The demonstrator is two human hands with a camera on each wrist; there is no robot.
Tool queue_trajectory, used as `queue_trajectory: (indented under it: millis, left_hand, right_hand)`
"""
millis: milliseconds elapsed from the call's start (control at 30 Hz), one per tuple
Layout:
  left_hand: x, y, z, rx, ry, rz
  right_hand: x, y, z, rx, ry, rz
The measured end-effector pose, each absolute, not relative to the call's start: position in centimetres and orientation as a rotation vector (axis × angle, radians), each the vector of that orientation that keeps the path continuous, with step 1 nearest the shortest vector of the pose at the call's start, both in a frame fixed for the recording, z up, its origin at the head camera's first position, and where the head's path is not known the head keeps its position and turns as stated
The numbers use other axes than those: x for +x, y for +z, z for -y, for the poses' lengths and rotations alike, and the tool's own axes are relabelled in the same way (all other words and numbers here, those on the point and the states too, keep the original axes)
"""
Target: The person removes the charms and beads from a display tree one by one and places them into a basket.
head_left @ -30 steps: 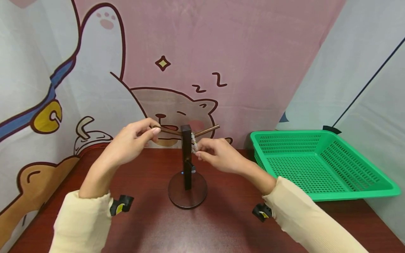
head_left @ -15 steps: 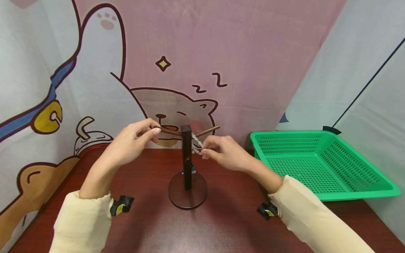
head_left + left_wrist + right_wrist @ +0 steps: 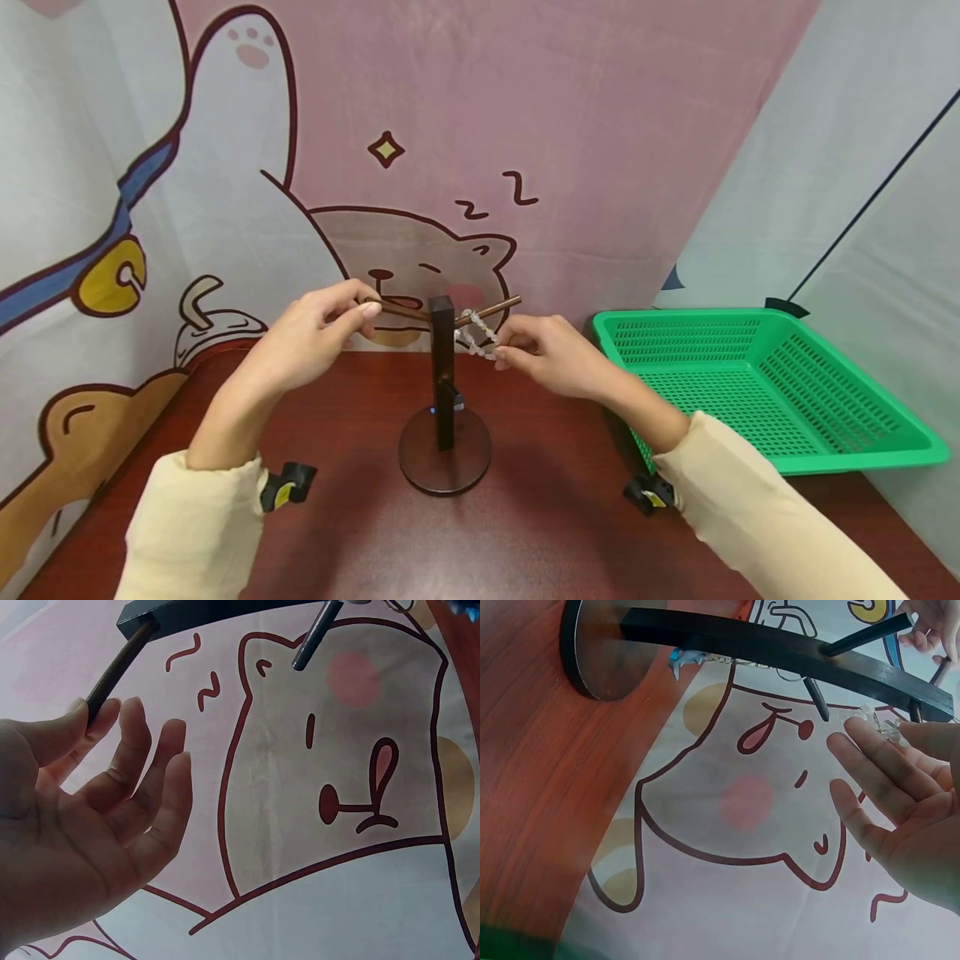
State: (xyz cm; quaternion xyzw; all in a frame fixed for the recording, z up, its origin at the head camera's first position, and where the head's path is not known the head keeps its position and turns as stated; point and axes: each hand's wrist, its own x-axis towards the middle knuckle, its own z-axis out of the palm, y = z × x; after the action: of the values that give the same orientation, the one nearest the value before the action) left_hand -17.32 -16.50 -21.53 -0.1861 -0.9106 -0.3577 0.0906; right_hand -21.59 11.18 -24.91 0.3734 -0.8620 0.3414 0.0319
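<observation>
The outer end of the upper left peg point(image 3: 405, 312) was pinched between the thumb and forefinger of the left hand point(image 3: 311, 337), its other fingers loosely bent and held apart. By the right hand point(image 3: 547, 354), a clear beaded bracelet point(image 3: 481, 324) was gripped between thumb and fingertips, with the remaining fingers stretched out. The bracelet was held aslant beside the post point(image 3: 443, 358), its top at the upper right peg point(image 3: 506, 306); whether the peg was encircled by it could not be told for certain.

The stand was set near the far edge of the desk point(image 3: 345, 542), about midway between the left and right edges, its post upright on a round base point(image 3: 445, 477). Lower on the post, a blue trinket point(image 3: 686, 657) on a chain was seen hanging. At the far right corner of the desk, a green basket point(image 3: 810, 464) was placed. Behind the far edge, a cloth point(image 3: 615, 150) printed with cartoon animals was hung. Both forearms were covered by cream sleeves point(image 3: 195, 521).
</observation>
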Motion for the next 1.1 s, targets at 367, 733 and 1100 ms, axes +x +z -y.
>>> queue_trajectory:
  millis: [367, 733, 1100]
  left_hand:
    - [-17.3, -21.4, 16.5, -0.560, -1.069, 2.689]
    - [-17.4, -21.5, 16.5, -0.556, -1.057, 2.696]
    - [-17.4, -21.5, 16.5, -0.556, -1.051, 2.694]
  right_hand:
    - [-21.9, -24.7, -12.0, 1.126, 1.078, 2.662]
    - [-22.0, -24.3, -13.1, 1.072, 1.014, 2.699]
    - [-22.3, -24.2, -14.3, 1.039, 1.020, 2.677]
